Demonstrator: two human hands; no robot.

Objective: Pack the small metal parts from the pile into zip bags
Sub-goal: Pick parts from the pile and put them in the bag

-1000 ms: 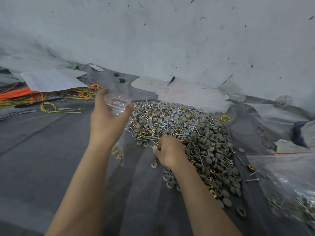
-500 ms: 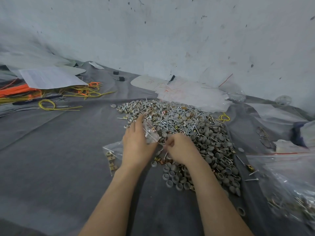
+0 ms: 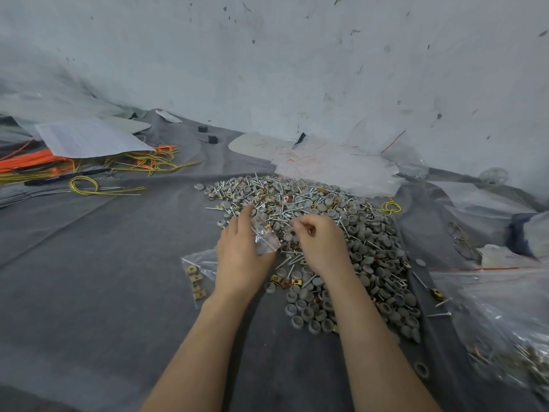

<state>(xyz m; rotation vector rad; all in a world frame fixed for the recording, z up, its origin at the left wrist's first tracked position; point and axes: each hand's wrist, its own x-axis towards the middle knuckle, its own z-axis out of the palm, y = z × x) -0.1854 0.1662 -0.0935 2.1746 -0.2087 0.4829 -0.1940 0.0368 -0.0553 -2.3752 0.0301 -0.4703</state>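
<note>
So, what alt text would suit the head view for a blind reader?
A person's left hand holds a small clear zip bag while the right hand pinches a small part over a pile of screws, caps and clips on grey cloth.

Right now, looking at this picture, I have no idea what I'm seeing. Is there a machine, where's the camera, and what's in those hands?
There is no machine here. These are a person's two bare hands, and the single picture comes from a camera worn on their head, looking forward and down. On the grey cloth lies a pile of screws, grey caps and brass clips. The left hand holds a small clear zip bag at the pile's edge. The right hand, fingers curled, seems to pinch a small part just right of that bag. A second bag, holding brass clips, lies flat to the left of the left wrist. Yellow wires lie far left.
</note>
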